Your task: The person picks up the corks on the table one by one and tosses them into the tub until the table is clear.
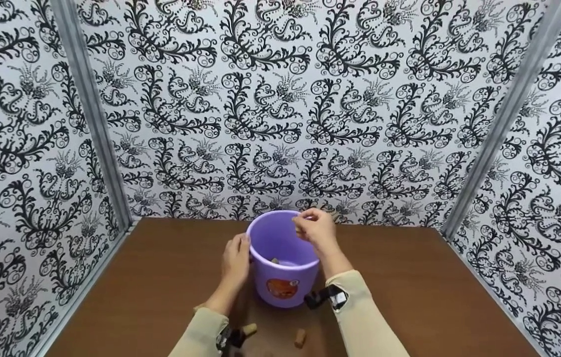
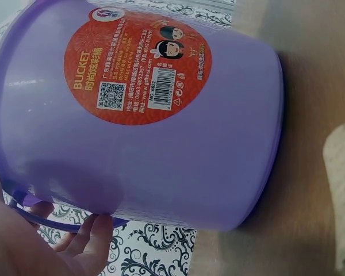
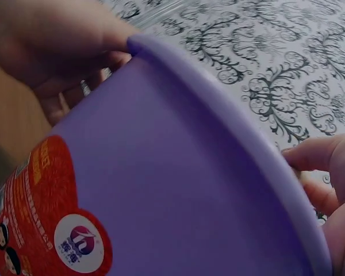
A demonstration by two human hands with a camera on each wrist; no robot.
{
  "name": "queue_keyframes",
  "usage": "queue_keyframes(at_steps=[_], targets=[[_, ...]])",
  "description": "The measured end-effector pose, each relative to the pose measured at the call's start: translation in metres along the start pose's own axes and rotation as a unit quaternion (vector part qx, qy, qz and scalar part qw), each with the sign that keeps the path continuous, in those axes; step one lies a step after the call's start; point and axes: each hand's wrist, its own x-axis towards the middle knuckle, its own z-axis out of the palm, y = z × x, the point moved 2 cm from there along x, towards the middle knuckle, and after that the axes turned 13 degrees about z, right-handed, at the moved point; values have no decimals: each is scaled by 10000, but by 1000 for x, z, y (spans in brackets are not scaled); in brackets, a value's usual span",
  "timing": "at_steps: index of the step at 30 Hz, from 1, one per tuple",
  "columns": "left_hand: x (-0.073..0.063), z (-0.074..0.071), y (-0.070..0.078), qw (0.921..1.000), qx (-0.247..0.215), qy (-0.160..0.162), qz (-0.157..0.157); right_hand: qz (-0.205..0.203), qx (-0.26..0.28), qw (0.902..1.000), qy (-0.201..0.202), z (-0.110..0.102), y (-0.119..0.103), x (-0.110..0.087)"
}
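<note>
A purple bucket (image 1: 285, 277) with a round red label (image 2: 138, 66) stands upright on the table. At its left side my left hand (image 1: 236, 258) grips the rim, thumb on top and fingers down the outside by the purple handle (image 2: 43, 221). Over the far right part of the opening is my right hand (image 1: 317, 230), its thumb and fingers pinched together. A small tan bit, seemingly a cork (image 3: 299, 173), shows between them, mostly hidden. Inside the bucket lies a piece of cork (image 1: 274, 260).
Two corks lie on the brown table (image 1: 171, 267) in front of the bucket: one cork (image 1: 249, 328) beside the left wrist camera, another cork (image 1: 300, 338) further right. Patterned black-and-white walls (image 1: 270, 124) enclose the table at the back and sides.
</note>
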Motion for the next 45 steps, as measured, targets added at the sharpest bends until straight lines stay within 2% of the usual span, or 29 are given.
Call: queue_keyframes(at_steps=[6, 11, 16, 18, 24, 31, 37, 45], targets=[[5, 1, 1, 10000, 5, 8, 34, 114, -753, 9970, 106, 7, -2, 3], [4, 4, 3, 9998, 31, 85, 171, -208, -1394, 9899, 126, 8, 1, 2], [2, 7, 4, 9997, -50, 81, 231, -539, -1709, 9835, 262, 5, 5, 2], [1, 7, 4, 9997, -85, 63, 200, -687, -2009, 9763, 424, 3, 5, 1], [1, 5, 1, 9998, -47, 105, 162, -1118, -3002, 9436, 832, 4, 1, -3], [-1, 3, -2, 9999, 1, 95, 85, -1093, -3255, 9365, 719, 8, 3, -3], [-1, 2, -3, 9999, -5, 89, 91, -1056, -3171, 9393, 771, 10, 3, -3], [-1, 2, -3, 9997, 6, 134, 211, -1248, -3138, 9378, 812, 8, 2, -4]])
